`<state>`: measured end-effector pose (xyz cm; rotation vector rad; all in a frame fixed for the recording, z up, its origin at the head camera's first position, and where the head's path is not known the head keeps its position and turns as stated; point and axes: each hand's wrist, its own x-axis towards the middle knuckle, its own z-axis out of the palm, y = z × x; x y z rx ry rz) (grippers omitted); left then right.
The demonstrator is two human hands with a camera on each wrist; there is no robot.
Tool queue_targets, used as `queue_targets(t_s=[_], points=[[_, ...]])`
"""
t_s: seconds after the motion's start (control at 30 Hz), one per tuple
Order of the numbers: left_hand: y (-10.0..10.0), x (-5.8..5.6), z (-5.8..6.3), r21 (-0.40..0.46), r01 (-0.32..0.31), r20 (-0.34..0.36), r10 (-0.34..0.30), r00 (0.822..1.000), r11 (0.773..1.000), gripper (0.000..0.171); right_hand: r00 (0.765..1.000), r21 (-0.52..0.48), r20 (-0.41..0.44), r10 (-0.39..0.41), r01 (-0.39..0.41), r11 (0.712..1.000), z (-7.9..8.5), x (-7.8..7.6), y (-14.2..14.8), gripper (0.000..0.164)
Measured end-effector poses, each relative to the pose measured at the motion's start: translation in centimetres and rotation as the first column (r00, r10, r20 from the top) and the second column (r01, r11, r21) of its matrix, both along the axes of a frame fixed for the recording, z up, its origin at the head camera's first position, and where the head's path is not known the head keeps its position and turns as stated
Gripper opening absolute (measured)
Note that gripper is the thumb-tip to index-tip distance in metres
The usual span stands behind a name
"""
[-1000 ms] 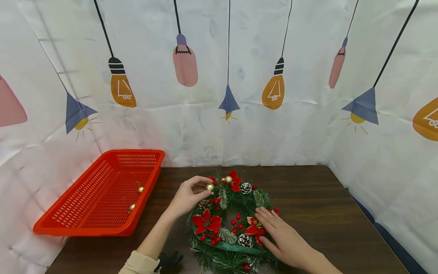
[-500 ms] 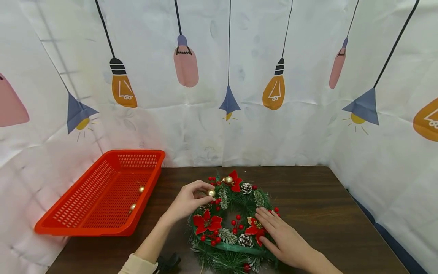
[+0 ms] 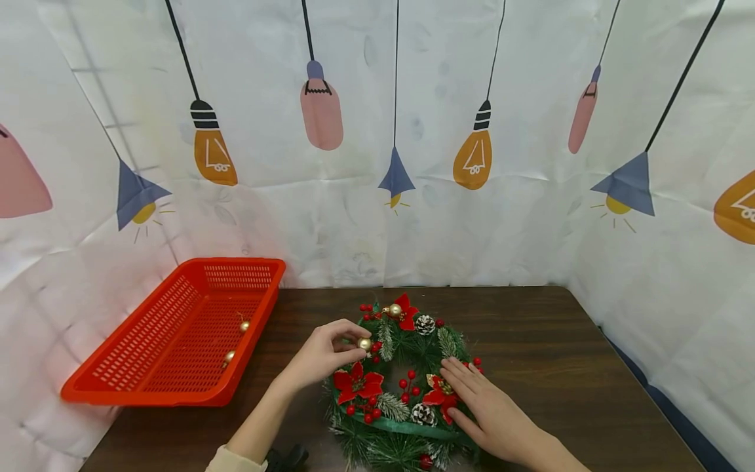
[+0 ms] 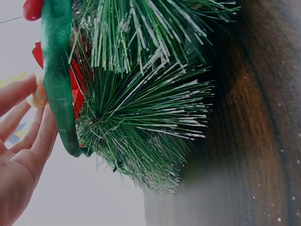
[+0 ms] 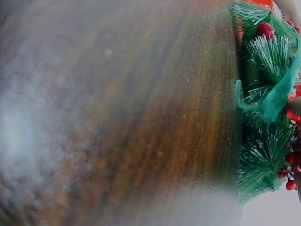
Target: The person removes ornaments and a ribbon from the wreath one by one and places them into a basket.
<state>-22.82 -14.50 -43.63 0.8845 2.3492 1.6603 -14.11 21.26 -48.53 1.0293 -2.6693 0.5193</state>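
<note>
A green Christmas wreath [image 3: 407, 354] with red poinsettias, berries and pine cones lies on the dark wooden table. At its upper left, my left hand [image 3: 326, 352] pinches a small gold bauble [image 3: 364, 344] between thumb and fingers. That bauble [image 4: 38, 96] shows partly in the left wrist view, behind a green ribbon [image 4: 59, 80]. A second gold bauble [image 3: 395, 311] sits at the top of the wreath by a poinsettia. My right hand [image 3: 489, 410] rests with straight fingers on the wreath's right side, partly covering a poinsettia [image 3: 439, 391].
A red plastic basket [image 3: 141, 398] stands at the left of the table, with two gold baubles [image 3: 244, 326] inside. A black object [image 3: 289, 457] lies by my left wrist. Behind the table [image 3: 542, 341] hangs a white curtain [image 3: 354, 229] printed with lamps.
My left hand has moved slightly down along the wreath's left side with the gold bauble in its fingers. The right hand has stayed put.
</note>
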Motion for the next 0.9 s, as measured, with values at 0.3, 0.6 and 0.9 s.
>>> queue_targets(t_s=[0.3,0.6,0.9], points=[[-0.9,0.73,0.12,0.048,0.008,0.041,-0.01,0.999,0.999,0.032,1.0,0.002,-0.02,-0.001,0.001,1.0,-0.05,0.05,-0.04,0.062],[-1.02,0.81,-0.29,0.026,-0.016,0.01,0.016,1.0,1.0,0.032,1.0,-0.005,-0.022,0.004,-0.004,1.0,-0.25,0.07,-0.04,0.062],[-0.33,0.42,0.27,0.046,-0.002,-0.057,0.005,0.998,0.999,0.03,0.999,-0.002,-0.034,0.001,-0.001,1.0,-0.26,0.0,0.01,0.061]])
